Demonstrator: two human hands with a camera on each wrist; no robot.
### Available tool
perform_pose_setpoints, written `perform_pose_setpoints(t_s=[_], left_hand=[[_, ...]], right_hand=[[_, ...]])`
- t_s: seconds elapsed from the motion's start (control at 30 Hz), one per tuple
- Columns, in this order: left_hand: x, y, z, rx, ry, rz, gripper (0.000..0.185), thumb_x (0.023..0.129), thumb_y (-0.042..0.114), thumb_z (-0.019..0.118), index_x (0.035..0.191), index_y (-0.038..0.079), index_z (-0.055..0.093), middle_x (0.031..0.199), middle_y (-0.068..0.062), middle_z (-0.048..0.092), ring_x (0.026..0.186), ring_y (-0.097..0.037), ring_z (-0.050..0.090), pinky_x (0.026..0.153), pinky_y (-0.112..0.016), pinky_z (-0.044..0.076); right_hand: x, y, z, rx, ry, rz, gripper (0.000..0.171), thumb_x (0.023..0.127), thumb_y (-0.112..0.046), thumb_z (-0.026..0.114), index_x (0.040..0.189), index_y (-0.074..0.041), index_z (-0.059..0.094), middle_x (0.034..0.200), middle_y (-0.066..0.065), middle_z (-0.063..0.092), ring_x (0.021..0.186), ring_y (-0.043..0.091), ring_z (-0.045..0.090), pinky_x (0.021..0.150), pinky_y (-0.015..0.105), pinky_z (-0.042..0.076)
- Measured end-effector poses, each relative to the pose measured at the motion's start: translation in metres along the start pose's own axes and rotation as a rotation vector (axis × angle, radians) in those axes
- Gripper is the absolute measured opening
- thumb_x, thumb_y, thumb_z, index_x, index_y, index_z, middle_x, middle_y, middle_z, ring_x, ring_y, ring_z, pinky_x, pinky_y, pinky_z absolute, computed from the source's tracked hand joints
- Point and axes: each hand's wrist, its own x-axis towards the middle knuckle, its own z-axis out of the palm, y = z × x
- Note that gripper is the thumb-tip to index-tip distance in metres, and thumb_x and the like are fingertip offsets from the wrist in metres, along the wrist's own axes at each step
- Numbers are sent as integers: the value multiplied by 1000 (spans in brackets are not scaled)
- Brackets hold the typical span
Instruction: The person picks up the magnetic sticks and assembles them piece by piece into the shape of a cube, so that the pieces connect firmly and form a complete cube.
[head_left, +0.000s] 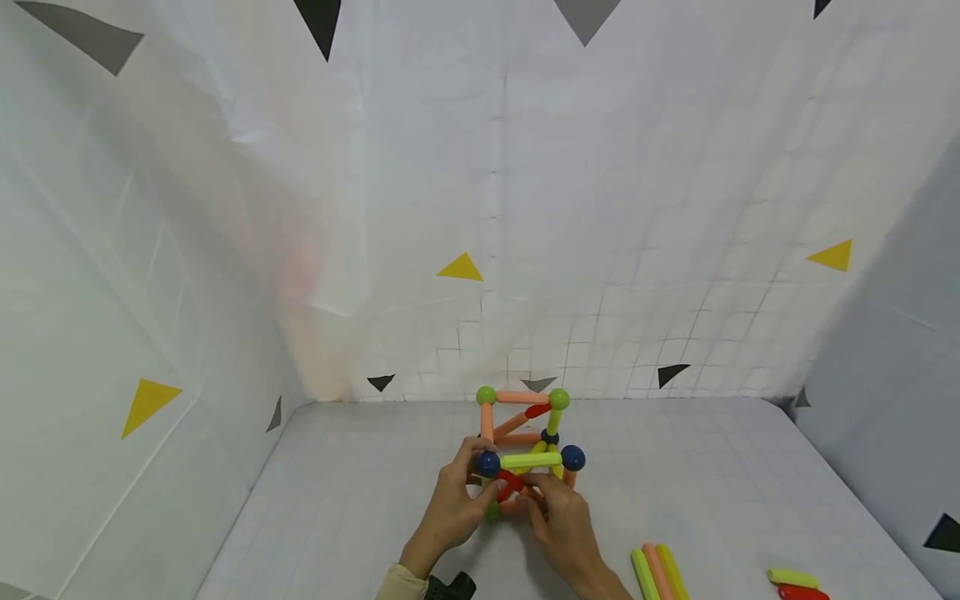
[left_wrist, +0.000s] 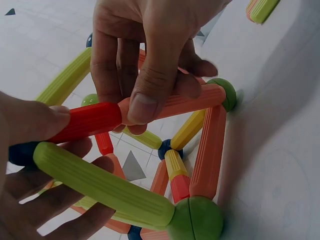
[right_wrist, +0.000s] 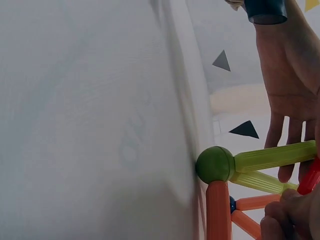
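A cube-like frame of magnetic sticks and balls (head_left: 525,437) stands on the white gridded table (head_left: 337,500). My left hand (head_left: 480,492) grips its near left corner by the blue ball (head_left: 488,463). In the left wrist view its thumb lies on a red stick (left_wrist: 85,121) and its fingers curl under a green stick (left_wrist: 100,185). My right hand (head_left: 536,498) pinches that red stick where it meets an orange stick (left_wrist: 185,102). The right wrist view shows a green ball (right_wrist: 215,164) at a lower corner of the frame.
Three loose long sticks (head_left: 658,573) lie side by side at the near right. A short yellow-green piece (head_left: 792,577) and a red piece (head_left: 802,592) lie further right. White walls with triangle marks close in the back and both sides.
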Motion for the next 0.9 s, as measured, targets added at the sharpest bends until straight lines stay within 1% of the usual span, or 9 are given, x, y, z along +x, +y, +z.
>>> perform_pose_setpoints(t_s=[0.07, 0.27, 0.4, 0.57, 0.73, 0.9], left_hand=[[0, 0, -1, -5, -5, 0, 48, 94, 2, 78, 130, 23, 54, 117, -2, 74, 103, -20, 75, 81, -31, 60], [0, 1, -2, -20, -14, -7, 48, 95, 3, 77, 130, 24, 53, 118, -2, 75, 104, -21, 75, 83, -30, 60], [0, 2, -3, -26, -20, -15, 47, 95, 3, 76, 130, 23, 53, 118, -2, 75, 105, -21, 75, 84, -29, 59], [0, 2, -4, -19, -16, -9, 47, 95, 2, 76, 130, 22, 53, 119, -3, 75, 106, -23, 75, 84, -29, 59], [-1, 0, -4, -18, -7, -3, 46, 94, 1, 77, 128, 22, 53, 117, -3, 76, 103, -22, 76, 82, -28, 60], [0, 0, -2, -21, -13, 4, 44, 95, 2, 76, 129, 21, 54, 119, -4, 76, 104, -22, 76, 83, -29, 60]], right_hand=[[-1, -1, 1, -12, 8, -1, 31, 85, -2, 88, 111, -12, 75, 95, -3, 76, 73, -1, 57, 64, 19, 54], [-2, -3, 4, -31, 29, -18, 35, 84, -1, 88, 114, -11, 75, 102, 0, 78, 83, 3, 67, 72, 23, 61], [-2, -4, 4, -31, 39, -15, 35, 84, -2, 88, 115, -10, 75, 103, 1, 78, 85, 6, 71, 73, 24, 61], [-2, -5, 6, -15, 53, -11, 34, 85, -1, 87, 116, -9, 75, 105, 3, 78, 89, 11, 76, 75, 23, 61], [-1, -5, 9, -6, 71, -12, 35, 85, 0, 87, 115, -11, 74, 101, 1, 77, 89, 11, 76, 75, 20, 61], [0, -4, 11, -4, 88, -20, 34, 84, 2, 87, 112, -10, 74, 101, 1, 77, 88, 11, 75, 75, 21, 61]])
